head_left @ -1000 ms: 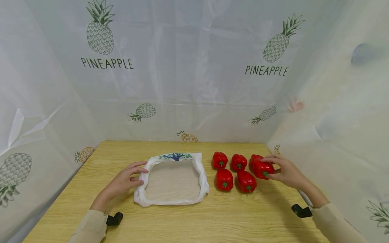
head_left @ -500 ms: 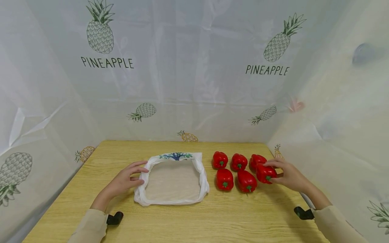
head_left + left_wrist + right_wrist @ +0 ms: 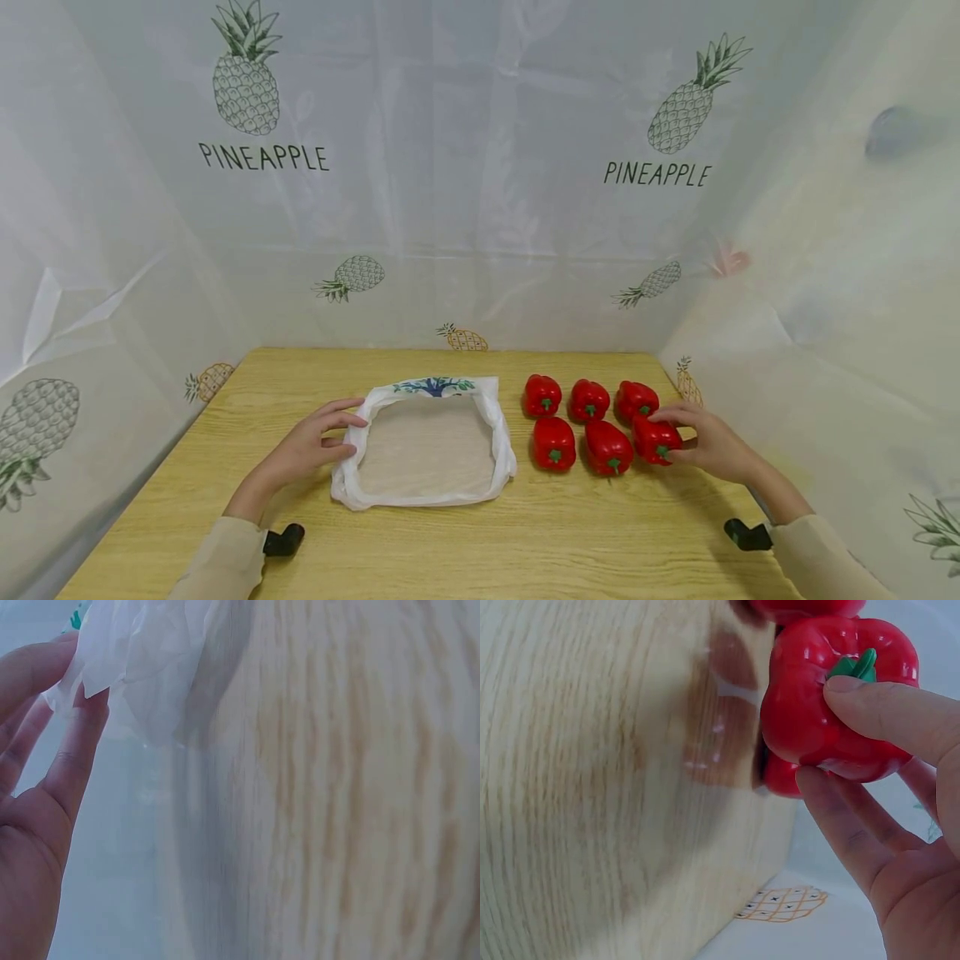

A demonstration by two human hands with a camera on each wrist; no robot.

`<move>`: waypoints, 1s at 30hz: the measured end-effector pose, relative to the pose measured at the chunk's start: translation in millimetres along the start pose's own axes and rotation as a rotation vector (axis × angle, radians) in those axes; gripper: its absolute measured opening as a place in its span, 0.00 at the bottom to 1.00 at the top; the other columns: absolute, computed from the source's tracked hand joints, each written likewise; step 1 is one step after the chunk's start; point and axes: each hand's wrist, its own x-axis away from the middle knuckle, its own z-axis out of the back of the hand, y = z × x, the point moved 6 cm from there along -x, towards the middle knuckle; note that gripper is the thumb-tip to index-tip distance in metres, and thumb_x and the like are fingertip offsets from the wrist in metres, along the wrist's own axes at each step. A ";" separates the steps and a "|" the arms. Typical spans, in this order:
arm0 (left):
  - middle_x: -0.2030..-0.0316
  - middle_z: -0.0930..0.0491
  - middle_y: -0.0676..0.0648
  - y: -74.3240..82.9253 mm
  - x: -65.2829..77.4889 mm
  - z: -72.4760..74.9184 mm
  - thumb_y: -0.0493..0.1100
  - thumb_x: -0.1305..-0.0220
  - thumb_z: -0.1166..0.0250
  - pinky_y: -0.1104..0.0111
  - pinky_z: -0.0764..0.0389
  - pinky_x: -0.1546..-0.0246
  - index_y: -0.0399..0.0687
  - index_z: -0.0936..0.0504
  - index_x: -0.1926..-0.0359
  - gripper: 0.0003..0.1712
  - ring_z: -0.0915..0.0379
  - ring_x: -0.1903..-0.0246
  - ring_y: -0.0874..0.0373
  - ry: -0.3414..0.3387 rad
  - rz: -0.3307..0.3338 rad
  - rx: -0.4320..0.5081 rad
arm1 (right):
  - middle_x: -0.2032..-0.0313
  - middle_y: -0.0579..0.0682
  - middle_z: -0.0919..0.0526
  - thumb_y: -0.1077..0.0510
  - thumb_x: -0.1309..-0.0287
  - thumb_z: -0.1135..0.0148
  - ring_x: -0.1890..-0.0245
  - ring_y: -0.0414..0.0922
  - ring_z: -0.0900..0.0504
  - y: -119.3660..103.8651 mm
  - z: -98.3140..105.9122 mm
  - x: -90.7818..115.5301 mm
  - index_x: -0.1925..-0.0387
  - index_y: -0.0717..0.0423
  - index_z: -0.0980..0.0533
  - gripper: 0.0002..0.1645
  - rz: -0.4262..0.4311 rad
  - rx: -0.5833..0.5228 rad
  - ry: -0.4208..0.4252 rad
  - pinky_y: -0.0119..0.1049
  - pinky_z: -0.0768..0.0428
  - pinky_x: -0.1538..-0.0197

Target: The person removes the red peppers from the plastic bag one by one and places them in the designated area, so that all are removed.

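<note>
In the head view my right hand (image 3: 711, 443) holds a red bell pepper (image 3: 654, 438) at the right end of the near row. The right wrist view shows the thumb beside the green stem (image 3: 855, 667) and fingers around the pepper's side. My left hand (image 3: 306, 448) holds the left rim of a white plastic bag (image 3: 504, 457), which stands with its mouth spread wide. In the left wrist view thin plastic (image 3: 146, 664) lies between thumb and fingers. The fingertips there are partly hidden by the bag.
More red bell peppers stand right of the bag: three in the far row (image 3: 589, 402) and two in the near row (image 3: 553, 444). The wooden table (image 3: 480, 554) is bounded at back and sides by a pineapple-print curtain (image 3: 480, 208).
My right hand has lowered its bell pepper toward the near side, from in front of the far-right pepper to the near row's right end. The left hand and bag have stayed put.
</note>
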 end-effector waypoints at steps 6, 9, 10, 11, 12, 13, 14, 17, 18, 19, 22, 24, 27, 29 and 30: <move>0.20 0.40 0.39 -1.4 -0.7 -0.3 0.37 0.32 0.26 0.61 0.15 0.41 0.47 0.16 0.40 0.20 0.30 0.31 0.48 -0.002 -0.003 0.003 | 0.36 0.65 0.24 0.73 0.50 0.20 0.42 0.31 0.26 5.6 -4.1 3.5 0.39 0.55 0.19 0.36 -0.051 -0.019 -0.013 0.36 0.09 0.57; 0.20 0.40 0.39 -2.1 -0.5 -0.7 0.37 0.32 0.26 0.60 0.15 0.41 0.47 0.16 0.40 0.20 0.30 0.31 0.50 -0.001 0.000 0.004 | 0.37 0.67 0.25 0.74 0.50 0.20 0.42 0.34 0.25 3.8 -5.0 5.7 0.38 0.57 0.19 0.36 -0.035 -0.013 -0.020 0.37 0.09 0.58; 0.20 0.40 0.39 -2.3 -0.5 -0.9 0.37 0.32 0.26 0.60 0.15 0.41 0.47 0.15 0.40 0.20 0.30 0.30 0.49 -0.001 0.001 0.003 | 0.37 0.67 0.24 0.74 0.50 0.20 0.42 0.35 0.24 3.3 -5.1 6.3 0.38 0.57 0.19 0.36 -0.031 -0.010 -0.020 0.37 0.09 0.58; 0.20 0.40 0.40 -2.6 -0.4 -1.0 0.37 0.32 0.26 0.60 0.15 0.40 0.47 0.15 0.40 0.20 0.31 0.30 0.47 0.000 0.003 0.002 | 0.38 0.66 0.24 0.74 0.50 0.20 0.43 0.36 0.23 2.7 -5.1 6.8 0.38 0.58 0.19 0.36 -0.027 -0.006 -0.019 0.37 0.09 0.59; 0.20 0.40 0.40 -2.7 -0.4 -1.3 0.37 0.32 0.26 0.60 0.15 0.40 0.47 0.15 0.40 0.20 0.32 0.29 0.45 0.000 0.005 0.003 | 0.38 0.66 0.23 0.74 0.50 0.20 0.43 0.36 0.22 2.5 -5.1 7.4 0.38 0.58 0.19 0.36 -0.025 -0.002 -0.018 0.37 0.09 0.59; 0.20 0.40 0.40 -2.9 -0.3 -1.4 0.37 0.32 0.26 0.60 0.15 0.40 0.47 0.15 0.40 0.20 0.33 0.29 0.43 0.001 0.006 0.003 | 0.39 0.66 0.23 0.74 0.50 0.20 0.44 0.36 0.22 2.4 -5.2 7.9 0.38 0.57 0.19 0.36 -0.024 0.001 -0.018 0.36 0.09 0.59; 0.20 0.40 0.40 -3.1 -0.4 -1.5 0.37 0.32 0.26 0.60 0.15 0.40 0.47 0.15 0.40 0.20 0.34 0.28 0.40 0.002 0.007 0.002 | 0.38 0.66 0.23 0.73 0.50 0.20 0.44 0.36 0.21 2.8 -5.2 8.3 0.38 0.57 0.19 0.36 -0.026 0.002 -0.019 0.36 0.09 0.59; 0.20 0.40 0.40 -3.3 -0.5 -1.6 0.36 0.32 0.26 0.60 0.15 0.40 0.47 0.15 0.40 0.21 0.34 0.29 0.37 0.001 0.005 0.001 | 0.37 0.66 0.23 0.73 0.49 0.20 0.43 0.35 0.22 4.0 -5.6 9.6 0.38 0.56 0.19 0.36 -0.029 0.006 -0.018 0.36 0.09 0.59; 0.20 0.40 0.40 -3.3 -0.6 -1.6 0.36 0.32 0.26 0.60 0.15 0.40 0.47 0.16 0.40 0.21 0.33 0.30 0.37 0.001 0.004 -0.001 | 0.37 0.67 0.24 0.72 0.49 0.20 0.43 0.35 0.22 4.8 -5.8 10.1 0.38 0.56 0.19 0.36 -0.030 0.001 -0.018 0.36 0.09 0.59; 0.20 0.40 0.40 -3.3 -0.8 -1.5 0.36 0.32 0.26 0.60 0.15 0.41 0.46 0.16 0.40 0.21 0.32 0.30 0.37 0.001 0.003 -0.003 | 0.37 0.67 0.24 0.72 0.49 0.20 0.43 0.34 0.22 5.4 -6.2 10.5 0.38 0.56 0.20 0.36 -0.032 -0.006 -0.021 0.36 0.09 0.59; 0.20 0.39 0.41 -3.3 -1.4 -1.4 0.37 0.32 0.26 0.59 0.15 0.41 0.45 0.16 0.40 0.21 0.33 0.30 0.37 0.001 0.002 -0.010 | 0.37 0.68 0.25 0.72 0.48 0.20 0.42 0.31 0.24 6.8 -7.1 11.8 0.37 0.56 0.20 0.36 -0.031 -0.030 -0.024 0.38 0.09 0.59; 0.20 0.39 0.41 -3.2 -1.8 -1.3 0.37 0.32 0.26 0.59 0.15 0.41 0.45 0.16 0.40 0.21 0.33 0.30 0.36 0.002 0.000 -0.016 | 0.37 0.69 0.26 0.72 0.48 0.20 0.42 0.29 0.24 7.4 -7.5 12.6 0.37 0.57 0.20 0.36 -0.030 -0.050 -0.025 0.39 0.09 0.58; 0.21 0.39 0.40 -3.0 -1.8 -1.1 0.36 0.32 0.26 0.59 0.14 0.41 0.45 0.16 0.40 0.20 0.32 0.31 0.36 0.002 -0.002 -0.019 | 0.38 0.70 0.26 0.72 0.48 0.20 0.42 0.28 0.25 7.7 -7.8 13.3 0.37 0.58 0.20 0.36 -0.023 -0.063 -0.024 0.40 0.09 0.59; 0.21 0.39 0.40 -2.8 -1.8 -1.0 0.36 0.32 0.26 0.60 0.14 0.41 0.46 0.15 0.40 0.20 0.31 0.32 0.36 0.002 -0.002 -0.022 | 0.38 0.69 0.26 0.72 0.48 0.20 0.42 0.28 0.24 7.9 -7.9 13.5 0.37 0.58 0.21 0.36 -0.018 -0.066 -0.024 0.40 0.09 0.59; 0.21 0.39 0.40 -2.6 -1.8 -1.0 0.36 0.32 0.26 0.60 0.14 0.41 0.46 0.15 0.40 0.20 0.31 0.32 0.35 0.002 -0.002 -0.023 | 0.38 0.69 0.26 0.72 0.48 0.20 0.42 0.28 0.24 7.9 -8.0 13.6 0.37 0.58 0.21 0.36 -0.016 -0.066 -0.024 0.40 0.09 0.59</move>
